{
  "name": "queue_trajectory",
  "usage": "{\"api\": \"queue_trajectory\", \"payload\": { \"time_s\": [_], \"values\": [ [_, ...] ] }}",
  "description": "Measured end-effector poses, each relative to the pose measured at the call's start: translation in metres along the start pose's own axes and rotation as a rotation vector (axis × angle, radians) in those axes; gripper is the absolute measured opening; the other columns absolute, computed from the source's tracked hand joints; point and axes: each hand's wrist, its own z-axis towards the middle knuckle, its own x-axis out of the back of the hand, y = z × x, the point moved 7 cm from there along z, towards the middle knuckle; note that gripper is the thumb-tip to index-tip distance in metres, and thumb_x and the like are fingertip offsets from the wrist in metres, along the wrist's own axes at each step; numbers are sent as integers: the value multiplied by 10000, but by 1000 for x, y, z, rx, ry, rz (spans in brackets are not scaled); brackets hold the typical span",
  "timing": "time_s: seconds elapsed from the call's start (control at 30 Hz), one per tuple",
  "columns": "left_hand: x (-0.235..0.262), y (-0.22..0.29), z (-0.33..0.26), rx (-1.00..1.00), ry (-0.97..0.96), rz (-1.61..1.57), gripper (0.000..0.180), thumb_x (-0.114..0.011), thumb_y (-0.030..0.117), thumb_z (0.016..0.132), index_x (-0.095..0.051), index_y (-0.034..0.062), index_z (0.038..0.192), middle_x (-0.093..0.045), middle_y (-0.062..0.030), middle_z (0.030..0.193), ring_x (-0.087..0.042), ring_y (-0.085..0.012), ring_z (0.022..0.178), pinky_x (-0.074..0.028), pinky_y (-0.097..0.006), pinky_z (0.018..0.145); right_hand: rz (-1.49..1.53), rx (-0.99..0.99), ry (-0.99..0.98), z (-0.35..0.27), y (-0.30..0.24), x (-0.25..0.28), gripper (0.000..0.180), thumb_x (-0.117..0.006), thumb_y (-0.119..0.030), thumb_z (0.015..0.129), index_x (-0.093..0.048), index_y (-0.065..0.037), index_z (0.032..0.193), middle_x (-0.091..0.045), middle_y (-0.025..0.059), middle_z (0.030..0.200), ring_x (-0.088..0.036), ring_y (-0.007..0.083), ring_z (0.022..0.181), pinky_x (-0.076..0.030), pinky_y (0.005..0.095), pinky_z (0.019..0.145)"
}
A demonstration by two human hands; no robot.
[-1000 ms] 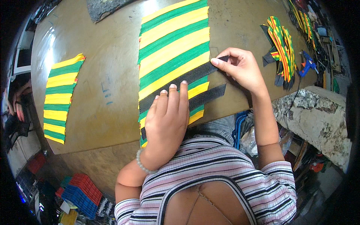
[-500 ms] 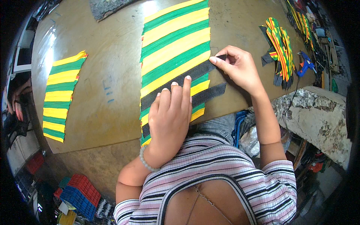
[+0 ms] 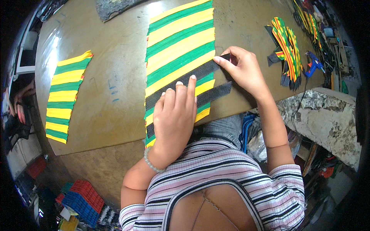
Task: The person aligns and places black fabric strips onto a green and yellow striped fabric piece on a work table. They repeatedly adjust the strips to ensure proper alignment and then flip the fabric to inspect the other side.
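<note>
Mid-frame, we had the left hand [image 3: 175, 115] flat, gripping nothing, seemingly steadying the upper black strip [image 3: 204, 72] on striped fabric [image 3: 180, 42]. Right of centre, our right hand [image 3: 246, 71] pinched its end, apparently for tautness!

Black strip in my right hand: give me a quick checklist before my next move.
1. Right hand pinching the upper black strip near its right end: ok.
2. Left hand laid over the strip: ok.
3. Upper black strip running along the yellow stripe: ok.
4. Lower black strip flush with the right edge of the striped cloth: not ok, it juts past.
5. Blue glue gun away from the cloth: ok.
6. Upper black strip stuck down: cannot tell.
</note>
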Motion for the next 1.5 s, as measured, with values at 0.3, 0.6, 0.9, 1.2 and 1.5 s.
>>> {"api": "queue_trajectory", "payload": {
  "time_s": [0.3,0.6,0.9,1.2,1.5],
  "values": [
    [0,-1,-1,0,-2,-2,505,-674,295,937,-594,143,1412,-605,-44,1112,-570,-181,967,-491,-301,759,-40,66,29,0,-2,-2,371,-766,-286,898,-614,35,790,-599,156,712,-579,280,646,-467,388,616],
    [-9,-2,-8,20,41,-65,498,-659,280,946,-589,141,1419,-598,-66,1143,-542,-251,1066,-427,-425,949,-248,318,394,-31,-82,20,249,-735,-68,882,-649,5,1104,-678,180,998,-672,352,920,-549,406,811],
    [13,-43,-34,186,30,-227,411,-697,274,923,-678,209,1329,-615,-44,1190,-532,-257,1136,-377,-450,1017,-317,417,86,-55,-46,-16,267,-624,-198,999,-724,-56,1201,-723,119,1239,-659,291,1221,-541,388,988],
    [23,-95,-65,401,79,-460,234,-711,249,916,-780,167,1124,-622,-58,1125,-515,-281,1146,-352,-452,1026,-228,796,271,121,-133,1,272,-695,-200,918,-696,16,1083,-702,204,1058,-678,379,970,-556,457,865],
    [23,-96,-67,431,278,-414,195,-761,174,846,-772,154,1039,-661,-23,1101,-586,-258,1068,-408,-411,962,-186,444,110,255,-101,-38,371,-876,-308,717,-780,11,880,-750,216,916,-732,379,888,-584,431,841]
  ]
}}
